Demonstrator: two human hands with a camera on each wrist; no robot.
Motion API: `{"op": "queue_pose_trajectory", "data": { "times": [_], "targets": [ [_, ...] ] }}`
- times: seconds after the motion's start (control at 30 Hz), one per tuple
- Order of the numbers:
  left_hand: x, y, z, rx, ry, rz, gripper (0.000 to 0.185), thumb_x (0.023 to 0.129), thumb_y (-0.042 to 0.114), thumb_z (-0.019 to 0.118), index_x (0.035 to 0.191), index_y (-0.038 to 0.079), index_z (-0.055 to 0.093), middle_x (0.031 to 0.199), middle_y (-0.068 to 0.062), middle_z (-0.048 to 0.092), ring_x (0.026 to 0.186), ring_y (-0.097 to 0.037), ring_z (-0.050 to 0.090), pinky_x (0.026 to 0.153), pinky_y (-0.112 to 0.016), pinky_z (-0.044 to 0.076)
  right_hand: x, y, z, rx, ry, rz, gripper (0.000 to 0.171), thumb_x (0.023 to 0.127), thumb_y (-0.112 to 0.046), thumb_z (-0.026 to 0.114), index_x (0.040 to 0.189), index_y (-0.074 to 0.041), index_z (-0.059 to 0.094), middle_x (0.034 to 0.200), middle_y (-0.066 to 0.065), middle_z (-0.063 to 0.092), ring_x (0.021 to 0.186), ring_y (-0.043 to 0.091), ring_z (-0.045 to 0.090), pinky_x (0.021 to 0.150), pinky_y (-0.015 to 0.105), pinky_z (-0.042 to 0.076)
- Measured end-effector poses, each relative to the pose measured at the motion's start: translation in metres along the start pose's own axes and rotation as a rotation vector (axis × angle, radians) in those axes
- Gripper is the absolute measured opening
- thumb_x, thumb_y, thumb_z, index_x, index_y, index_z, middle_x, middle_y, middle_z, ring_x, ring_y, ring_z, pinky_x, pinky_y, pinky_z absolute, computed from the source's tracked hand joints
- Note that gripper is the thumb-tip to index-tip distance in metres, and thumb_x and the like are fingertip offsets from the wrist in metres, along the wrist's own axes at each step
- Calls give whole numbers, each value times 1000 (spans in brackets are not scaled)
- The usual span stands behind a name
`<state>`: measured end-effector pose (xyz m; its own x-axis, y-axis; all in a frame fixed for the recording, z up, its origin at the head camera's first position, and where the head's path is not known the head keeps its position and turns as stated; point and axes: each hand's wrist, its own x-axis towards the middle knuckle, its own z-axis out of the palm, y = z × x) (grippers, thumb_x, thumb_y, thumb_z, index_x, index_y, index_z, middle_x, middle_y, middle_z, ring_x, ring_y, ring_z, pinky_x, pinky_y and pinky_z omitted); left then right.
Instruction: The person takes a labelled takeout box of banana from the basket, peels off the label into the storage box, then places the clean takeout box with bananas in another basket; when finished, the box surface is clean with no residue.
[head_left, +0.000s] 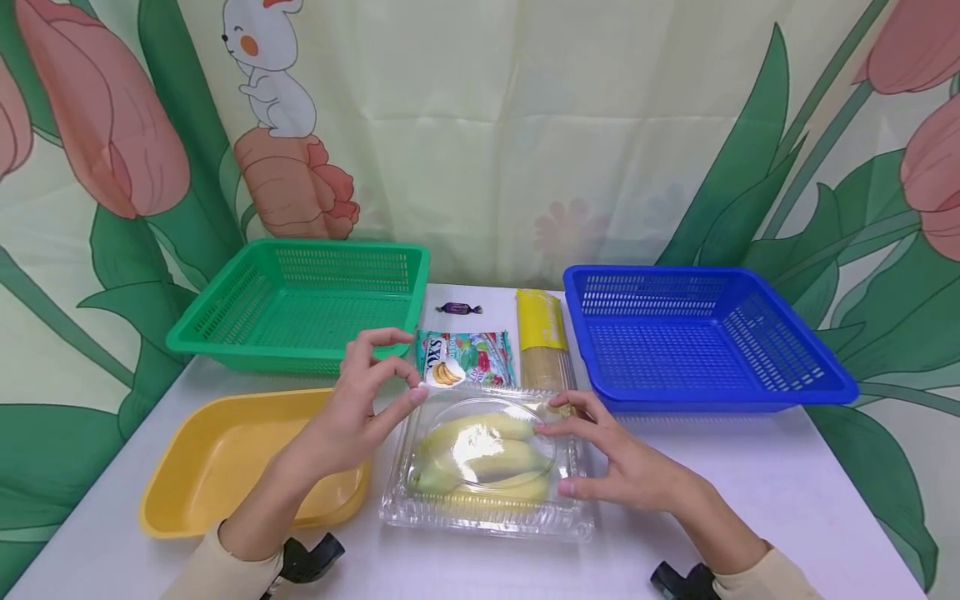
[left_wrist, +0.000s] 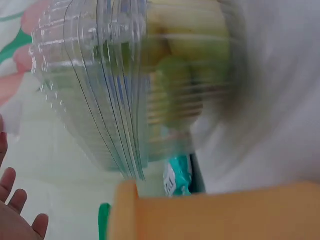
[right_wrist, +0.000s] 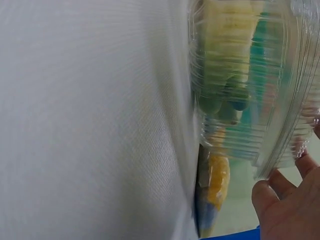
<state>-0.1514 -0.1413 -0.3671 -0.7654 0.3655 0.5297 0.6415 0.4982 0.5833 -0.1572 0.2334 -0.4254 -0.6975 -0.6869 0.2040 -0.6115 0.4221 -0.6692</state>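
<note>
A clear plastic clamshell box (head_left: 487, 508) of yellow-green bananas (head_left: 480, 454) stands lidded on the table, between the hands. My left hand (head_left: 352, 417), above the box's far left corner, pinches a small white label with a banana picture (head_left: 446, 372) between thumb and finger. In the left wrist view a pale edge of the label (left_wrist: 12, 117) shows beside the fingertips. Against the lid's right side rest the loosely bent fingers of my right hand (head_left: 622, 458); the right wrist view has this hand (right_wrist: 292, 205) at the box's rim.
Behind the box lie a teal Fox's candy bag (head_left: 480, 358), a yellow-topped pack of noodles (head_left: 542, 325) and a dark wrapped candy (head_left: 459, 308). A green basket (head_left: 300, 362) and yellow basin (head_left: 161, 492) stand left, a blue basket (head_left: 720, 400) right. A printed curtain (head_left: 465, 125) hangs behind.
</note>
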Motion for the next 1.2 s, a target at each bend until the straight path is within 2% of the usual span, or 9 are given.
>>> {"op": "queue_pose_trajectory", "data": {
  "times": [0.3,0.5,0.67,0.8,1.03,1.2],
  "targets": [
    [-15,-13,-17,79,22,-63,18,93,10,76,91,24,64,147,-10,41,142,-32,27,102,-60,31,1,1,0,6,-7,12,59,89,-30,81,143,-31,58,156,-4,29,144,30,31,99,68,44],
    [-20,-17,-29,144,-8,-73,20,91,9,78,93,24,65,145,-13,42,140,-37,28,102,-63,27,0,-1,-2,12,-6,8,59,89,-31,81,143,-31,58,156,-2,29,143,32,31,98,69,44],
    [-24,-20,-48,217,19,-36,27,85,2,81,93,23,67,143,-15,43,136,-42,30,97,-62,25,0,-3,-3,15,-8,5,61,88,-31,82,144,-34,57,157,-2,29,145,29,31,100,67,45],
    [-29,-24,-63,235,59,-11,30,81,-4,81,92,21,69,142,-17,45,135,-43,31,95,-62,26,1,-3,-3,13,-5,-1,62,88,-30,82,144,-36,57,156,-2,30,145,26,30,100,66,45],
    [-44,-30,-83,256,64,-53,29,82,-4,81,90,21,69,140,-18,48,136,-42,33,99,-62,26,-1,0,-2,6,7,-10,62,88,-29,82,145,-35,56,156,-1,29,145,26,30,99,65,45],
    [-58,-38,-101,322,49,-80,32,79,-4,83,89,24,68,136,-17,51,130,-43,38,95,-62,31,0,-1,-2,12,-3,-5,62,89,-30,81,146,-36,55,157,-3,29,146,25,29,101,63,45]
  ]
}}
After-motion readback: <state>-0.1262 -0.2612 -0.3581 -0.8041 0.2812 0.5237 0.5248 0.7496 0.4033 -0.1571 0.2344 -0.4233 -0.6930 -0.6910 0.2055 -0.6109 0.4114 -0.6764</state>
